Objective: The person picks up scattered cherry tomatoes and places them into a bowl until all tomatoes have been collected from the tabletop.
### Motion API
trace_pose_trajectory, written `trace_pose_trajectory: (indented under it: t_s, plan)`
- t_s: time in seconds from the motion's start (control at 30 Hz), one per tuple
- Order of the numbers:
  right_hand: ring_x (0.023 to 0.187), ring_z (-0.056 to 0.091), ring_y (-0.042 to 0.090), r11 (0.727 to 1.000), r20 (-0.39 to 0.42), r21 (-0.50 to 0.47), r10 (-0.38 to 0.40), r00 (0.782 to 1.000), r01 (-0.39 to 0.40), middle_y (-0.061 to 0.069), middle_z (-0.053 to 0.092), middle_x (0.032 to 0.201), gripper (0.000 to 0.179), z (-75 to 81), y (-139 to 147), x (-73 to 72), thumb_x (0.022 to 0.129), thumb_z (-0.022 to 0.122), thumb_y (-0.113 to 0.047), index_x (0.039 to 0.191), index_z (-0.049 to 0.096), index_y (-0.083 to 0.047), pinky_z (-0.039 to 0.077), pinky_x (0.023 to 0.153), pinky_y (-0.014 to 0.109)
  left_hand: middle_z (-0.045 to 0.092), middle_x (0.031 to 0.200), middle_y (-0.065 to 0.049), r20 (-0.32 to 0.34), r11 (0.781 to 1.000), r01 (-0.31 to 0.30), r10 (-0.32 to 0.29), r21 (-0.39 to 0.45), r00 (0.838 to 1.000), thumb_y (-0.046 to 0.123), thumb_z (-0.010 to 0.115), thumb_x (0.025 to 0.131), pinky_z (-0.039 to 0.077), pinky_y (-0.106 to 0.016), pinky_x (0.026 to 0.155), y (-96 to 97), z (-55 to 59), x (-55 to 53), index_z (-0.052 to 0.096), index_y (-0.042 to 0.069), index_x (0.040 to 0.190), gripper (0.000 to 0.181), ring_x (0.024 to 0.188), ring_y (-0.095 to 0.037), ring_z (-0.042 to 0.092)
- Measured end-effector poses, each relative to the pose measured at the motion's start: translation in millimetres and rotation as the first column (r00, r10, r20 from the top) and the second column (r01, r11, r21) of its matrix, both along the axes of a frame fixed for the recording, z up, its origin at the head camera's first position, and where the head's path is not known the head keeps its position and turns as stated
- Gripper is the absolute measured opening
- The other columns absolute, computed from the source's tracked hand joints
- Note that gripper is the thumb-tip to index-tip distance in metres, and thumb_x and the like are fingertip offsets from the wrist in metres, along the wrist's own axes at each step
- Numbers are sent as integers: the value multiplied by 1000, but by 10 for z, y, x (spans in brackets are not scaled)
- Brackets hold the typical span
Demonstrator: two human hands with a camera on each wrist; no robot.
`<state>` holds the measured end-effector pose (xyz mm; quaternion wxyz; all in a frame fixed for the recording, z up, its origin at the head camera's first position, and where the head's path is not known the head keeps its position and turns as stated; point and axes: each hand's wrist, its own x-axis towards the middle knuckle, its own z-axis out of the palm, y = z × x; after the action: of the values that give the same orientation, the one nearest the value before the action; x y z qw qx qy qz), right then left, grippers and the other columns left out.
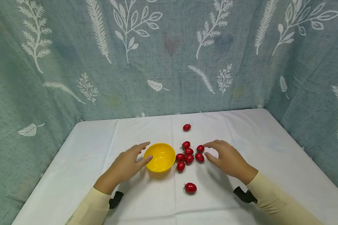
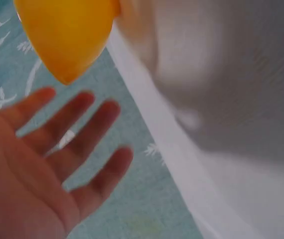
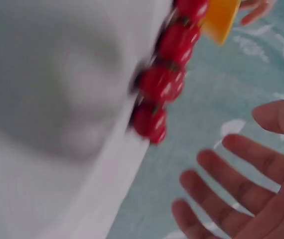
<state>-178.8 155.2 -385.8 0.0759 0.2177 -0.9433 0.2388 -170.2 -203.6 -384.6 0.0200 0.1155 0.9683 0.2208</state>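
Note:
A yellow bowl (image 1: pixel 161 159) stands on the white cloth, and nothing shows inside it. My left hand (image 1: pixel 128 164) is at its left side, fingers spread and thumb over the near rim; in the left wrist view the hand (image 2: pixel 42 169) appears apart from the bowl (image 2: pixel 67 35). Just right of the bowl, several cherry tomatoes (image 1: pixel 189 159) with green stems lie in a cluster. Beside the cluster's right edge is my right hand (image 1: pixel 228 157), thumb and fingers apart. The right wrist view shows that hand (image 3: pixel 246 184) holding nothing, near the blurred tomatoes (image 3: pixel 162 82).
One cherry tomato (image 1: pixel 187 127) lies alone toward the back of the table. Another single tomato (image 1: pixel 190 188) lies nearer the front. A white cloth (image 1: pixel 146 209) covers the table, and a green leaf-patterned curtain (image 1: pixel 171 78) hangs behind and at both sides.

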Motion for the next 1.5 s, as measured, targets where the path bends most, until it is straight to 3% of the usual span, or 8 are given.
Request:
trace_pose_trajectory:
  t_s: [0.17,0.33,0.67,1.03,1.3,1.5]
  plan:
    - [99,65,16,991,39,19,132,990,-133,-1,71,107,28,-55,-199,190,90,76,-25,115,74,-15,58,86,37,49,152,-2,142,998,12,-20,58,990,65,59,91,47,-58,102,-1,-78,62,31,33,157,78,127,-27,58]
    - [97,62,10,965,82,85,240,967,-246,-6,69,109,33,-120,-333,329,87,78,-35,117,74,-21,58,85,32,52,149,-6,184,996,9,-26,90,983,68,67,84,46,-57,104,-3,-112,72,17,35,160,97,128,-28,57]
    - [84,53,3,936,184,142,294,938,-321,-10,68,100,39,-178,-395,400,81,82,-43,115,75,-26,55,80,28,50,152,-7,156,994,54,-69,93,985,63,74,81,43,-55,110,-2,-170,72,20,25,161,104,134,-29,54]
    - [82,53,1,926,200,151,314,928,-346,-13,67,95,33,-209,-410,381,81,83,-35,111,75,-25,56,81,28,47,154,-6,139,996,67,-75,65,987,66,71,81,41,-57,111,-36,-180,69,21,25,161,103,137,-32,51]
    - [82,53,0,916,184,158,340,922,-369,-15,66,93,28,-223,-448,375,82,83,-31,108,75,-24,56,81,27,48,154,-3,82,997,77,-78,14,994,70,68,81,43,-62,106,-94,-193,74,24,29,160,100,133,-35,54]
    - [83,55,0,919,198,155,331,923,-363,-17,66,93,25,-246,-443,363,83,81,-32,107,75,-25,56,81,28,47,155,-2,105,996,85,-88,33,991,71,67,81,28,-70,112,-96,-195,82,21,32,160,99,138,-33,49]
